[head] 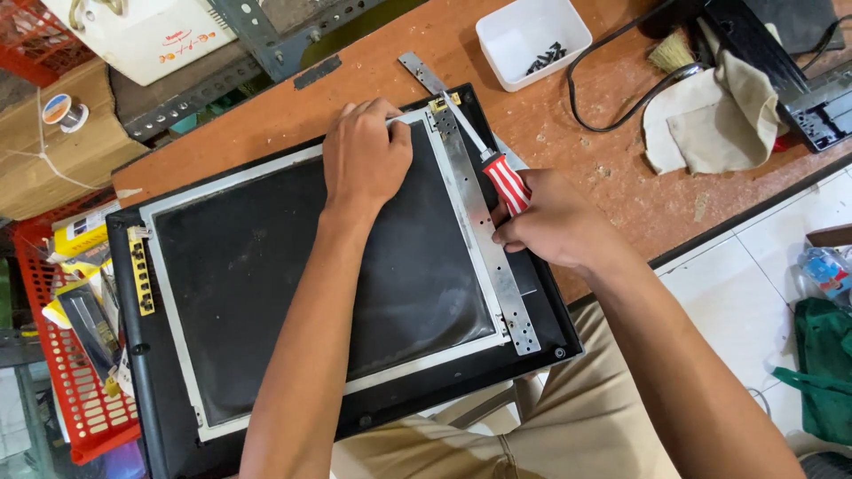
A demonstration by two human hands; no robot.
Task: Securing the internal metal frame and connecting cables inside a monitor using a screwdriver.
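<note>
A worn brown wooden surface [568,151] stands over white floor tiles [763,266]. On it lies a black flat display panel [293,284]. The left hand [364,160] presses flat on its top edge; the right hand [555,222] grips a red-and-white-handled screwdriver [497,168] at the panel's metal side bracket [484,231].

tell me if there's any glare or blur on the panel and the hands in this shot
Head view: soft even daylight, no hard shadows; the dark panel shows only a dull grey sheen, no bright glare; both the left hand and the right hand on the screwdriver look sharp.
</note>
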